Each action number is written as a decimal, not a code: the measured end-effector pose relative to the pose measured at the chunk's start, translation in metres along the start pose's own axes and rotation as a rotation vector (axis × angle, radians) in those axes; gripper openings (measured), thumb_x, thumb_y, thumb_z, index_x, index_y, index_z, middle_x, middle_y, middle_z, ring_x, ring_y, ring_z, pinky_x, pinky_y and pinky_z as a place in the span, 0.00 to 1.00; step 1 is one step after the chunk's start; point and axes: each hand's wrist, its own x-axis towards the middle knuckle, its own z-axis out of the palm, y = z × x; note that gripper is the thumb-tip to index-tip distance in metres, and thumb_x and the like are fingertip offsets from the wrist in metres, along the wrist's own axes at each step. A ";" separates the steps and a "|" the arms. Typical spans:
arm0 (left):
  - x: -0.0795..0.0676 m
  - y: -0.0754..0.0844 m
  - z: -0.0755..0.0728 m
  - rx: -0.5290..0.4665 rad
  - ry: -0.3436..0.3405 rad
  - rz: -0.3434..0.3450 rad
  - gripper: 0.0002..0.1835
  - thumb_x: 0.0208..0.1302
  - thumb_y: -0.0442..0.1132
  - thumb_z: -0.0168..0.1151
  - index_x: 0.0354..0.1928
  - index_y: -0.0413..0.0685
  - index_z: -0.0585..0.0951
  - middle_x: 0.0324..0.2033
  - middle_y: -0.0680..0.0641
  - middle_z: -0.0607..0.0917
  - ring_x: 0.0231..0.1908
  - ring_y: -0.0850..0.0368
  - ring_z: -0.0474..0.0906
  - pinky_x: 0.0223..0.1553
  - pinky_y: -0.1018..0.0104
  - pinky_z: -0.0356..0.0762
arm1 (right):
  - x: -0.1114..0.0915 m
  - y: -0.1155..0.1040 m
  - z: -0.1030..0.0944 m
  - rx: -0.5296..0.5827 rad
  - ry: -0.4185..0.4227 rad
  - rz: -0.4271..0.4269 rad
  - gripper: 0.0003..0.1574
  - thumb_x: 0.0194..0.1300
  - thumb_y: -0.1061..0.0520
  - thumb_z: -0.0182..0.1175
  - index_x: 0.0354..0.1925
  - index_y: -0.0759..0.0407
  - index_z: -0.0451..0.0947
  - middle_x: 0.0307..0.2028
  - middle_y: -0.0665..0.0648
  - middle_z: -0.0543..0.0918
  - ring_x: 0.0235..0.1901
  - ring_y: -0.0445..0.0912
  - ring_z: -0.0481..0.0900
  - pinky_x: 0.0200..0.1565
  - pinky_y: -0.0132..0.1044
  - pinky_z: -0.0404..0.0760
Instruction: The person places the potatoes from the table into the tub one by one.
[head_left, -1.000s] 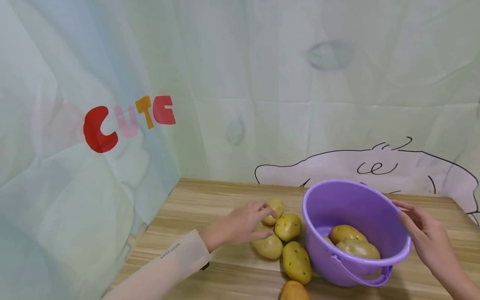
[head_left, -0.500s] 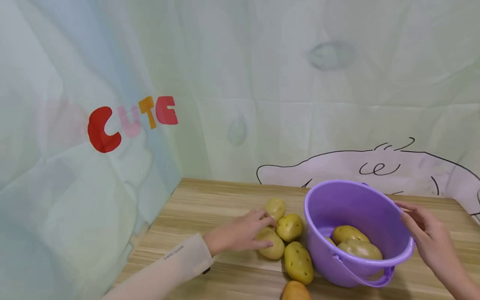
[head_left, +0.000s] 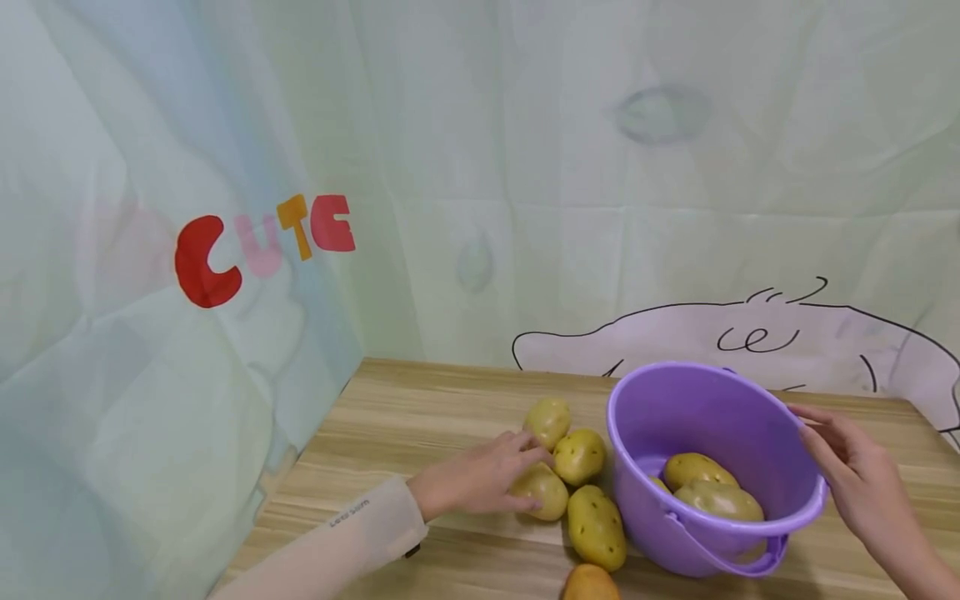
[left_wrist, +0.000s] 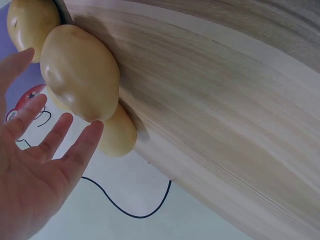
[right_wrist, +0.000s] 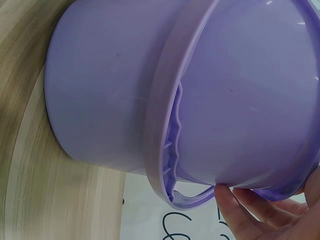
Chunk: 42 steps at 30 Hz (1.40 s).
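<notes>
Purple plastic bucket point(head_left: 652, 521) holding potatoes point(head_left: 720, 500) is standing on the table point(head_left: 405, 404); beside it, the left hand point(head_left: 483, 475), fingers apart, is arching over a loose potato point(head_left: 551, 497); the right hand point(head_left: 862, 475) is touching the bucket's rim point(head_left: 787, 522), grip unclear.

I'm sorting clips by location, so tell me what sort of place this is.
Likely an indoor tabletop set dressed for filming: printed cloth sheets with "CUTE" lettering stand behind a wood-grain table bearing potatoes and a purple bucket.
</notes>
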 end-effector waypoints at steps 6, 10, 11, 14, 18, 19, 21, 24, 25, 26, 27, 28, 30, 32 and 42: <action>0.002 -0.001 0.004 0.007 -0.015 0.010 0.28 0.67 0.55 0.64 0.66 0.57 0.74 0.58 0.48 0.73 0.53 0.57 0.72 0.53 0.64 0.75 | -0.001 0.000 0.000 0.004 -0.005 0.005 0.19 0.75 0.61 0.54 0.59 0.71 0.74 0.39 0.25 0.77 0.36 0.24 0.76 0.33 0.19 0.73; 0.002 -0.002 0.004 0.005 -0.025 0.022 0.28 0.66 0.55 0.65 0.67 0.60 0.74 0.58 0.48 0.72 0.52 0.58 0.71 0.53 0.65 0.74 | 0.000 0.000 0.000 0.000 0.004 -0.006 0.19 0.75 0.61 0.54 0.59 0.71 0.74 0.39 0.25 0.77 0.36 0.23 0.76 0.33 0.18 0.73; 0.002 -0.002 0.004 0.003 -0.028 0.023 0.28 0.66 0.54 0.65 0.67 0.61 0.74 0.59 0.48 0.72 0.52 0.58 0.71 0.53 0.65 0.74 | 0.000 0.001 0.000 0.000 0.006 -0.011 0.19 0.75 0.62 0.54 0.58 0.71 0.74 0.39 0.25 0.77 0.36 0.23 0.76 0.33 0.18 0.73; 0.001 -0.002 0.004 -0.001 -0.035 0.024 0.28 0.65 0.53 0.66 0.66 0.63 0.74 0.59 0.48 0.72 0.53 0.58 0.70 0.53 0.64 0.74 | 0.001 0.001 0.001 0.005 0.011 -0.020 0.19 0.74 0.62 0.54 0.58 0.71 0.74 0.39 0.25 0.77 0.36 0.23 0.76 0.33 0.18 0.73; 0.001 -0.002 0.003 0.002 -0.031 0.034 0.28 0.63 0.53 0.68 0.65 0.62 0.76 0.58 0.48 0.74 0.54 0.58 0.71 0.55 0.64 0.73 | 0.001 0.001 0.001 0.008 0.012 -0.021 0.18 0.74 0.62 0.54 0.58 0.70 0.74 0.39 0.25 0.78 0.36 0.24 0.76 0.33 0.18 0.73; 0.000 -0.002 0.003 0.000 -0.031 0.035 0.28 0.63 0.53 0.68 0.65 0.62 0.76 0.57 0.48 0.74 0.54 0.59 0.71 0.55 0.64 0.72 | 0.001 0.001 0.001 0.008 0.013 -0.021 0.18 0.74 0.62 0.54 0.58 0.70 0.75 0.39 0.25 0.78 0.35 0.24 0.76 0.33 0.19 0.73; 0.000 -0.001 0.003 -0.009 -0.032 0.033 0.28 0.63 0.54 0.68 0.65 0.62 0.76 0.57 0.48 0.75 0.53 0.59 0.71 0.55 0.65 0.72 | 0.001 0.001 0.001 0.009 0.013 -0.019 0.18 0.74 0.62 0.54 0.58 0.69 0.75 0.39 0.25 0.78 0.35 0.24 0.76 0.33 0.19 0.73; 0.001 -0.001 0.002 -0.030 -0.042 0.020 0.29 0.62 0.54 0.68 0.65 0.62 0.76 0.57 0.48 0.75 0.53 0.59 0.71 0.55 0.65 0.72 | 0.001 0.002 0.000 0.005 0.016 -0.019 0.18 0.74 0.62 0.54 0.58 0.68 0.75 0.39 0.25 0.77 0.35 0.23 0.76 0.33 0.18 0.72; 0.001 -0.001 0.002 -0.034 -0.045 0.016 0.29 0.62 0.54 0.69 0.65 0.63 0.76 0.57 0.48 0.74 0.53 0.59 0.71 0.55 0.65 0.72 | 0.001 0.002 0.000 0.004 0.016 -0.019 0.18 0.74 0.62 0.55 0.58 0.68 0.75 0.39 0.25 0.77 0.35 0.23 0.76 0.33 0.18 0.72; 0.001 -0.001 0.002 -0.039 -0.048 0.012 0.29 0.62 0.54 0.69 0.65 0.63 0.76 0.57 0.48 0.74 0.54 0.59 0.71 0.55 0.64 0.72 | 0.001 0.003 0.000 0.004 0.014 -0.018 0.18 0.74 0.62 0.54 0.58 0.68 0.75 0.39 0.25 0.77 0.36 0.23 0.76 0.33 0.18 0.72; 0.002 -0.001 0.002 -0.042 -0.051 0.008 0.29 0.62 0.54 0.69 0.65 0.63 0.76 0.57 0.48 0.74 0.54 0.59 0.71 0.55 0.64 0.72 | 0.001 0.003 0.000 0.003 0.012 -0.017 0.18 0.74 0.62 0.54 0.58 0.68 0.75 0.39 0.25 0.77 0.36 0.23 0.76 0.33 0.18 0.72; 0.002 -0.001 0.002 -0.046 -0.055 0.003 0.29 0.61 0.54 0.69 0.65 0.63 0.76 0.57 0.48 0.74 0.54 0.59 0.71 0.55 0.64 0.72 | 0.000 0.003 0.000 0.003 0.010 -0.015 0.18 0.74 0.62 0.54 0.58 0.69 0.75 0.39 0.25 0.77 0.36 0.23 0.76 0.33 0.18 0.72; 0.002 -0.002 0.003 -0.056 -0.061 -0.007 0.30 0.61 0.53 0.70 0.65 0.64 0.76 0.58 0.49 0.74 0.54 0.59 0.71 0.55 0.64 0.73 | 0.001 0.003 0.000 0.003 0.009 -0.013 0.18 0.74 0.62 0.54 0.58 0.69 0.75 0.39 0.24 0.77 0.36 0.23 0.76 0.33 0.18 0.72; 0.002 -0.002 0.003 -0.067 -0.065 -0.016 0.30 0.60 0.52 0.71 0.65 0.65 0.76 0.58 0.49 0.74 0.54 0.59 0.71 0.54 0.64 0.73 | 0.001 0.003 0.000 0.003 0.012 -0.014 0.18 0.74 0.62 0.54 0.58 0.69 0.75 0.39 0.24 0.76 0.36 0.22 0.75 0.33 0.18 0.72; 0.002 -0.003 0.005 -0.074 -0.074 0.000 0.32 0.59 0.49 0.73 0.66 0.63 0.75 0.58 0.47 0.74 0.54 0.58 0.71 0.56 0.64 0.72 | 0.000 0.002 -0.001 -0.011 0.008 -0.011 0.19 0.74 0.61 0.54 0.58 0.70 0.75 0.39 0.23 0.76 0.36 0.21 0.74 0.33 0.17 0.72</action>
